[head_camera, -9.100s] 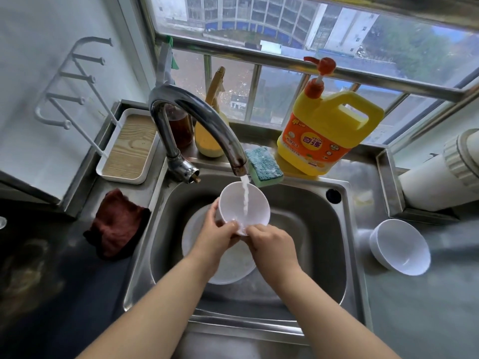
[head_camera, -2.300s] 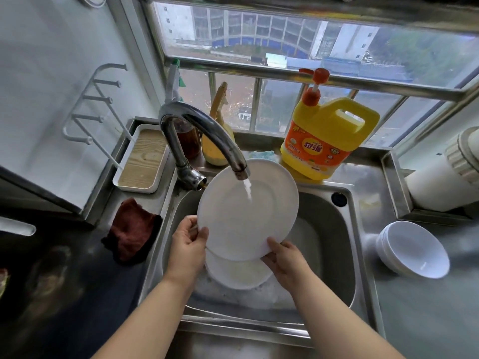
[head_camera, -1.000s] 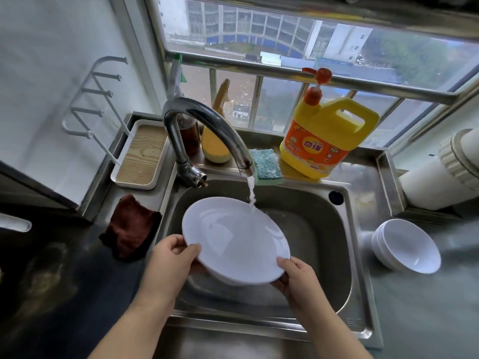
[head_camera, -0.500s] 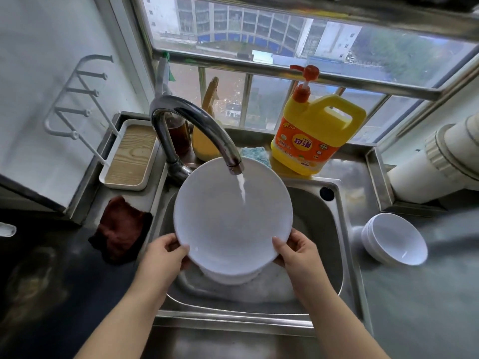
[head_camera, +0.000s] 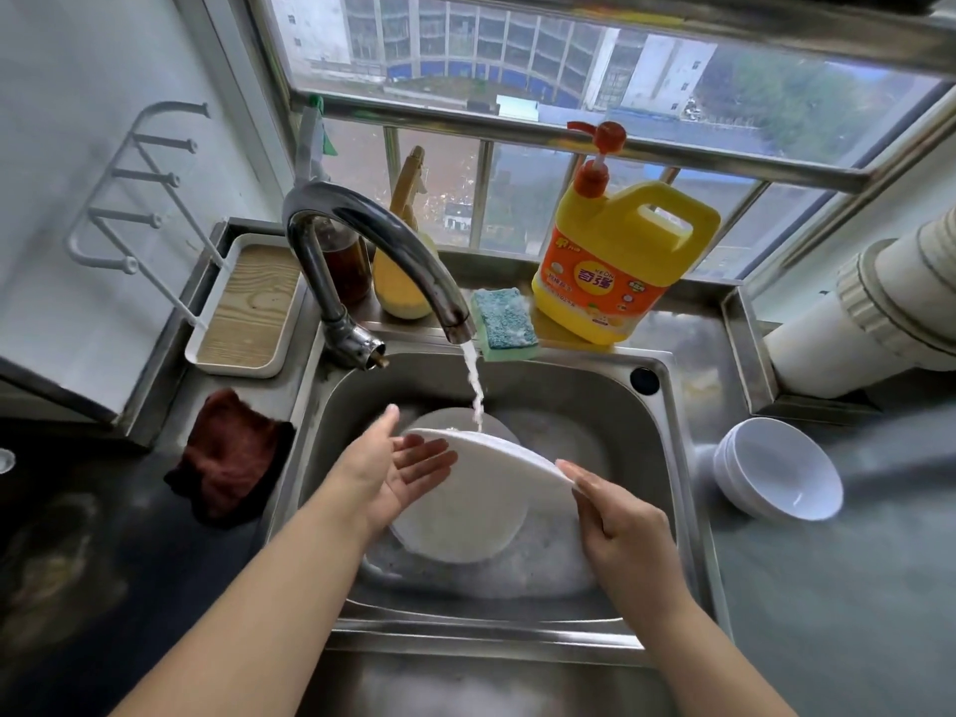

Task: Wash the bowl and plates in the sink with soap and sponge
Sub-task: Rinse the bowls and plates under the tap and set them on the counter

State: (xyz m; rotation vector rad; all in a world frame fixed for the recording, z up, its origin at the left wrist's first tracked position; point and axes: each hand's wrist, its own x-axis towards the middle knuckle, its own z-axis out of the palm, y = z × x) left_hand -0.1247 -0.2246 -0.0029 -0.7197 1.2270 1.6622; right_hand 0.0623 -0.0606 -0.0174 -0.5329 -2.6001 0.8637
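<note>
Mid-rinse: white plate [head_camera: 486, 447] tilted edge-on under tap stream [head_camera: 473, 385] over sink [head_camera: 667, 458], propped between flat, uncurled left hand [head_camera: 398, 473] & right hand [head_camera: 615, 514]; 2nd plate [head_camera: 460, 530] waiting in suds, bowls [head_camera: 781, 478] stacked on bench, prob. done.

Plates [head_camera: 496, 460] – two; bowls [head_camera: 781, 476] – stack, count unclear; sponge [head_camera: 504, 318] – one.

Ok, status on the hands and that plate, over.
Left hand open, fingers flat on plate edge. Right hand open, steadying far rim. Plate tilted under running faucet. Another plate below in sink.
</note>
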